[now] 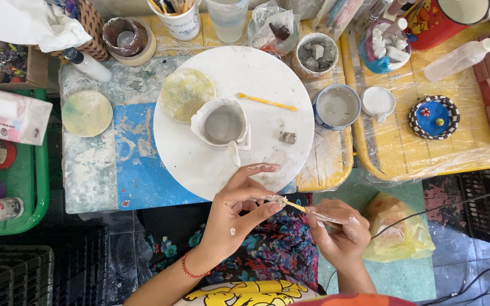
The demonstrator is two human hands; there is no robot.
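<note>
Fingers (267, 211) of the left hand (236, 212) are curled, thumb and forefinger pinching a small lump of pale clay (273, 199) at the tip of a thin yellow-handled tool (297, 206); the middle finger extends straight above it, smeared with slip. Head view: the right hand (338, 229) closes its fingers around the rear of the same tool, holding it nearly level, its point touching the clay. Both hands hover over the lap, just below the near edge of the round white turntable (199, 161), which rests on the worktop (92, 170). At the centre of the turntable stands an unfired clay cup (220, 123), grey inside, with a handle stub toward the person. A yellowish sponge disc (187, 93) lies touching the cup's upper left, a second yellow tool (266, 102) lies to its right, and a small grey clay scrap (288, 137) sits near the turntable's right edge. Beside the turntable on the right stands a blue-rimmed bowl of grey slip (336, 106); behind it, a tub of clay pieces (316, 54). A second sponge disc (87, 113) lies well to the left. A red bracelet (187, 266) circles the left wrist.
</note>
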